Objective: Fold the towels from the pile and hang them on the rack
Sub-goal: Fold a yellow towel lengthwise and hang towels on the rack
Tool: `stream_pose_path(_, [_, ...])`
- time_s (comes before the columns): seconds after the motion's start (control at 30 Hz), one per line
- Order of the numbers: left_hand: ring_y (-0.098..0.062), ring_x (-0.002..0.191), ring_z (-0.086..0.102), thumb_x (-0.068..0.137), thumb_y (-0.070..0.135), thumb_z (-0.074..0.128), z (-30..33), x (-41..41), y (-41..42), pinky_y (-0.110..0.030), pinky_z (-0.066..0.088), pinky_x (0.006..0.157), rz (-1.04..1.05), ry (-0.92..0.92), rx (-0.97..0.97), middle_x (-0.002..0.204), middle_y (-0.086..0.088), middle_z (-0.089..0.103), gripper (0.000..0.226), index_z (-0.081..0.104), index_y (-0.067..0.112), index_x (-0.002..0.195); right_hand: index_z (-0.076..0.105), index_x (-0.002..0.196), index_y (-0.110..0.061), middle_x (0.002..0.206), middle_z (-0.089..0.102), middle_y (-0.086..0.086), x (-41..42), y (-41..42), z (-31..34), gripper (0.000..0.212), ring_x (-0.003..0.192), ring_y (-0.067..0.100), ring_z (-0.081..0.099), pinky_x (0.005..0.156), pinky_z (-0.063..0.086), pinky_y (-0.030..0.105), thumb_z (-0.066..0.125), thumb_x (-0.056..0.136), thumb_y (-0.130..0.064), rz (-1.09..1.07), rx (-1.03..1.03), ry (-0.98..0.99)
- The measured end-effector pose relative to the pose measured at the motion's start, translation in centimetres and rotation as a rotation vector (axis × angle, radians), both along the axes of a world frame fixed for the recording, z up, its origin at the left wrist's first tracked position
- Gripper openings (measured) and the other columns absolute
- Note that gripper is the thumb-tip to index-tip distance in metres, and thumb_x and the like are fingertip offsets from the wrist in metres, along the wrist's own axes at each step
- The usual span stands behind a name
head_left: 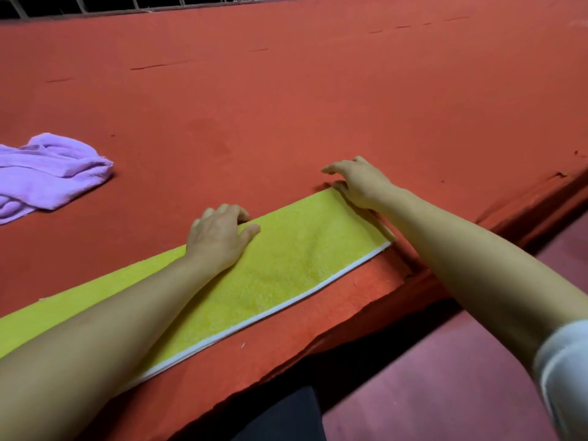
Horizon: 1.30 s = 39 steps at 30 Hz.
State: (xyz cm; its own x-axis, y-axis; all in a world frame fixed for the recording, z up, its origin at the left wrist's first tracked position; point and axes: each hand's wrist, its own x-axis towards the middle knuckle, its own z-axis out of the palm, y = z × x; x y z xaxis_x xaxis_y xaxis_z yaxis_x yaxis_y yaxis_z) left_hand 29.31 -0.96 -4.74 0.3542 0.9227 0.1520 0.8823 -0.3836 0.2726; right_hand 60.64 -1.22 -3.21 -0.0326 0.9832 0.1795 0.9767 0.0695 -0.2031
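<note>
A yellow towel (286, 262) with a white edge lies folded into a long strip along the near side of the red-covered table (286, 106). My left hand (219, 237) rests flat on the strip's far edge near its middle, fingers curved over that edge. My right hand (356, 183) sits at the strip's far right corner, fingers spread and lightly touching the corner. A crumpled purple towel (47, 176) lies at the left of the table, apart from both hands.
A metal rail structure (159, 3) runs along the table's far edge at the top. The table's front edge (413, 281) passes diagonally below the yellow towel, with purple floor (445, 393) beyond it.
</note>
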Motion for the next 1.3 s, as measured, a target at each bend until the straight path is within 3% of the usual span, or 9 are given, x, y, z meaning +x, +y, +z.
stream_pose_path(0.1, [-0.026,0.11,0.055,0.091,0.052,0.056,-0.1,-0.5,0.4,-0.039,0.042,0.089,-0.016,-0.013,-0.005,0.114,0.002,0.064,0.031,0.059,0.029,0.112,0.057,0.132,-0.031,0.122,0.067,-0.004,0.4,1.1,0.1,0.037,0.107,0.024,0.049,0.089,0.047,0.039,0.054,0.097,-0.02,0.062,-0.106,-0.103])
stream_pose_path(0.3, [-0.023,0.116,0.057,0.092,0.061,0.049,0.3,-1.0,0.6,-0.037,0.043,0.088,-0.031,0.048,-0.061,0.123,0.006,0.063,0.037,0.055,0.034,0.116,0.058,0.132,-0.024,0.117,0.069,-0.004,1.2,1.3,1.0,0.04,0.106,0.024,0.057,0.088,0.039,0.03,0.064,0.093,-0.019,0.101,-0.144,-0.098])
stream_pose_path(0.4, [-0.021,0.114,0.059,0.086,0.06,0.06,0.7,-2.1,1.4,-0.039,0.047,0.092,-0.051,-0.004,-0.18,0.118,0.007,0.064,0.038,0.054,0.039,0.116,0.057,0.132,-0.022,0.113,0.07,-0.003,1.4,1.2,1.2,0.043,0.102,0.025,0.06,0.086,0.041,0.032,0.066,0.091,-0.015,0.105,-0.134,-0.055])
stream_pose_path(0.5, [-0.018,0.103,0.061,0.082,0.046,0.073,1.3,-3.4,1.7,-0.036,0.048,0.09,-0.083,-0.118,-0.264,0.103,0.009,0.065,0.039,0.055,0.038,0.116,0.057,0.132,-0.022,0.109,0.07,-0.003,1.5,0.9,1.3,0.044,0.094,0.024,0.058,0.083,0.04,0.031,0.067,0.09,-0.015,0.093,-0.068,0.005])
stream_pose_path(0.63, [-0.004,0.077,0.058,0.077,0.031,0.081,2.8,-4.3,0.4,-0.033,0.046,0.076,-0.066,-0.315,-0.203,0.083,0.015,0.067,0.04,0.056,0.037,0.109,0.056,0.133,-0.023,0.1,0.065,-0.009,1.7,-0.6,2.3,0.044,0.084,0.018,0.051,0.087,0.036,0.029,0.066,0.091,-0.013,0.071,0.049,0.11])
stream_pose_path(0.73, [-0.008,0.072,0.06,0.076,0.028,0.083,3.9,-4.7,-1.6,-0.03,0.046,0.071,-0.072,-0.374,-0.18,0.076,0.017,0.071,0.038,0.059,0.035,0.104,0.055,0.133,-0.024,0.097,0.062,-0.012,2.1,-2.8,3.2,0.047,0.082,0.018,0.05,0.086,0.037,0.029,0.067,0.09,-0.009,0.085,0.107,0.179])
stream_pose_path(1.0, [0.002,0.076,0.063,0.076,0.042,0.077,4.3,-5.3,-8.9,-0.033,0.052,0.078,-0.099,-0.273,-0.073,0.078,0.04,0.064,0.03,0.056,0.052,0.095,0.055,0.133,-0.027,0.091,0.064,-0.017,2.9,-10.9,2.2,0.056,0.079,0.016,0.049,0.078,0.044,0.033,0.072,0.082,-0.009,0.163,0.14,0.161])
stream_pose_path(1.2, [-0.002,0.076,0.066,0.076,0.042,0.078,3.4,-5.0,-12.1,-0.032,0.053,0.075,-0.135,-0.227,0.043,0.073,0.035,0.063,0.034,0.057,0.047,0.102,0.054,0.133,-0.031,0.095,0.065,-0.023,3.2,-14.6,1.1,0.055,0.086,0.009,0.046,0.073,0.05,0.032,0.073,0.083,-0.018,0.165,0.183,0.015])
stream_pose_path(1.3, [-0.005,0.076,0.067,0.076,0.04,0.079,2.5,-4.8,-12.9,-0.033,0.055,0.073,-0.167,-0.2,0.066,0.079,0.026,0.069,0.032,0.06,0.044,0.102,0.057,0.132,-0.028,0.095,0.067,-0.016,2.8,-15.6,0.9,0.051,0.088,0.012,0.051,0.068,0.051,0.031,0.072,0.083,-0.025,0.177,0.205,-0.086])
